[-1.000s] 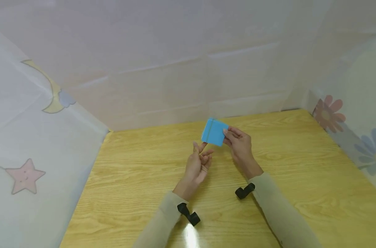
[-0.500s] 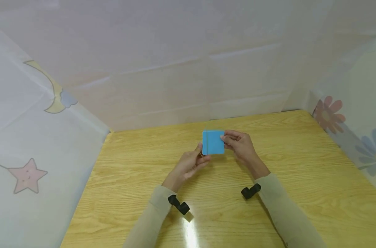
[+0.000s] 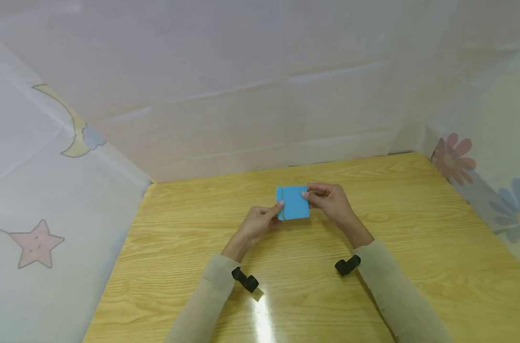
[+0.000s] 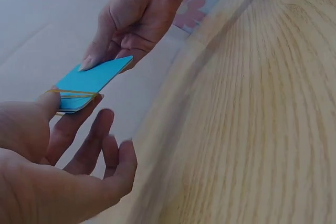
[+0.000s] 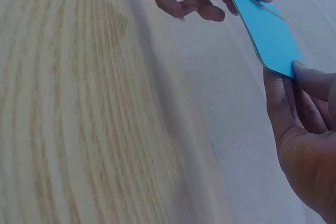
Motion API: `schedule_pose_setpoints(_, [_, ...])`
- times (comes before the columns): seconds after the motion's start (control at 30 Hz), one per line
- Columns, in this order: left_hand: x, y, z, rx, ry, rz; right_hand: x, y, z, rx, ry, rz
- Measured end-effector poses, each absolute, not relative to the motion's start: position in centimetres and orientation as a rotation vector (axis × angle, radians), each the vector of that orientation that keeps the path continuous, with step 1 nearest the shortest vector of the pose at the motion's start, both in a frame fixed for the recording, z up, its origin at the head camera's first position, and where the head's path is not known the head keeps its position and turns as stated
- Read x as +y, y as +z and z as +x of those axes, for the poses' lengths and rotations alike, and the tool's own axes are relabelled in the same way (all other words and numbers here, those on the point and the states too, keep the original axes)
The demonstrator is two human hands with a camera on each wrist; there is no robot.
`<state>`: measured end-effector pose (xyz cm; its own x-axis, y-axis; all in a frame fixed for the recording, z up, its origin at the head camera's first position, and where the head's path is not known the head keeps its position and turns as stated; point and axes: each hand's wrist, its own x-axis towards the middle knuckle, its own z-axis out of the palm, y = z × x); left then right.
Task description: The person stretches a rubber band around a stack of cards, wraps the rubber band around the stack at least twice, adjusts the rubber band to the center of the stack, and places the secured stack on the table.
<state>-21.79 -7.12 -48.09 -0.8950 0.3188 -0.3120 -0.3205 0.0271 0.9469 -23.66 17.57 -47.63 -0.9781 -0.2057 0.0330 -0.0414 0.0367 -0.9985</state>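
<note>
A thin stack of square blue cards (image 3: 296,204) is held up above the table between both hands. Around its left end runs a yellowish rubber band (image 5: 265,7), which crosses the top card in two strands in the right wrist view. My left hand (image 3: 257,223) pinches that banded end, thumb on top and a finger beneath; its other fingers curl loosely below in the left wrist view. My right hand (image 3: 331,202) pinches the opposite end, with its thumb (image 5: 310,80) on the blue face and fingers underneath.
Below the hands is a wood-grain table (image 3: 199,238). Pale printed sheets (image 3: 225,119) stand along its back and sides. A black wrist camera mount (image 3: 245,280) sits on the left sleeve and another mount (image 3: 347,265) on the right one.
The cards have come down toward me and turned from tilted to nearly square. My left hand's spread fingers have closed, its thumb now on the banded end. The right hand keeps its hold.
</note>
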Motion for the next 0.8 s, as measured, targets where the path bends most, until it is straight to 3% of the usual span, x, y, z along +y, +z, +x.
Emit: schedule_pose_setpoints(0.8, [-7.46, -47.87, -21.41, 2.012, 1.982, -0.152, 17.55, -47.58, -22.78, 2.249, -1.929, -0.343])
